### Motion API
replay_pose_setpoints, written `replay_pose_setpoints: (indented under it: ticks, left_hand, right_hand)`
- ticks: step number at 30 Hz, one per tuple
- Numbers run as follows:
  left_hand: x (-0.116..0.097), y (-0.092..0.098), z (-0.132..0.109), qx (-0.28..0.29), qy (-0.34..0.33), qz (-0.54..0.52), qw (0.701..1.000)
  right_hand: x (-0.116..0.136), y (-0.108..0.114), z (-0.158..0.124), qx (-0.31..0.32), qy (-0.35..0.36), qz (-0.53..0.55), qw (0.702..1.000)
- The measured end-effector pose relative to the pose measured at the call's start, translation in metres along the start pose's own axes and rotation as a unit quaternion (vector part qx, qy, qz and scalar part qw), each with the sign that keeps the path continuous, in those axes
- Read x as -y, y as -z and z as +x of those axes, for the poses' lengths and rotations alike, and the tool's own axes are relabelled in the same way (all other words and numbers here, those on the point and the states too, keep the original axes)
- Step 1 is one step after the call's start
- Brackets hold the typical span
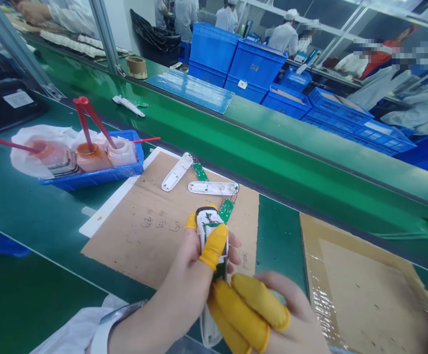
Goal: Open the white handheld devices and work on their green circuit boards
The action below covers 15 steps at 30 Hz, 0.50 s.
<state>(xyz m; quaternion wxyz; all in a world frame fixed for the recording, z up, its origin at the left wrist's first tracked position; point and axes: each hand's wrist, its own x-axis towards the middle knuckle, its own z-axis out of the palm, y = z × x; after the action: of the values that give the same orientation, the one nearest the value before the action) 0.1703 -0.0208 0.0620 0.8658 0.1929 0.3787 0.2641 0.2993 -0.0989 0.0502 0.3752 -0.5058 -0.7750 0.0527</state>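
Observation:
My left hand (195,268) is closed around an opened white plastic housing (201,223), its yellow-capped thumb pressing on the inside. Wires and a bit of green circuit board show at the housing's dark-rimmed far end. My right hand (273,314), also in yellow finger covers, wraps the lower part, where its fingers hide most of the board. A pale, rounded end (209,332) sticks out below those fingers. Just beyond my hands lie two white half shells, one slanted (177,172) and one crosswise (214,188), with wired green boards (226,210) beside them.
Beneath the parts is a cardboard sheet (125,231) with handwriting. At left, a blue tray (125,169) holds bottles with red-handled tools (83,120). A green conveyor belt (273,172) runs behind, carrying a white part (129,105). Another cardboard piece (369,295) lies right. Blue crates (254,64) and co-workers are beyond.

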Motion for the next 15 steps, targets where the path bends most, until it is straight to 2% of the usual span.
replay_pose_setpoints:
  ticks: [3,5,8,10,13,15]
  left_hand:
    - [-0.005,0.001,-0.002,0.014,0.003,0.013,1.000]
    - [-0.009,0.001,-0.004,0.008,-0.029,0.046,0.998]
    - [-0.011,0.000,-0.005,-0.009,-0.067,0.074,0.995]
    - [-0.008,0.001,-0.005,-0.011,-0.073,0.082,0.994]
    - [0.000,0.004,-0.003,-0.038,-0.107,0.100,0.988]
    - [0.005,0.006,-0.002,-0.033,-0.103,0.084,0.991]
  right_hand:
    - [-0.006,0.002,0.002,-0.057,-0.062,0.061,0.995]
    - [-0.010,0.003,0.003,-0.071,-0.115,0.087,0.987]
    - [-0.009,-0.006,0.006,-0.042,-0.204,0.197,0.958]
    - [-0.005,-0.020,0.008,-0.018,-0.225,0.253,0.941]
    - [0.002,-0.043,0.009,-0.001,-0.241,0.274,0.931]
    - [0.003,-0.055,0.008,0.004,-0.260,0.294,0.920]
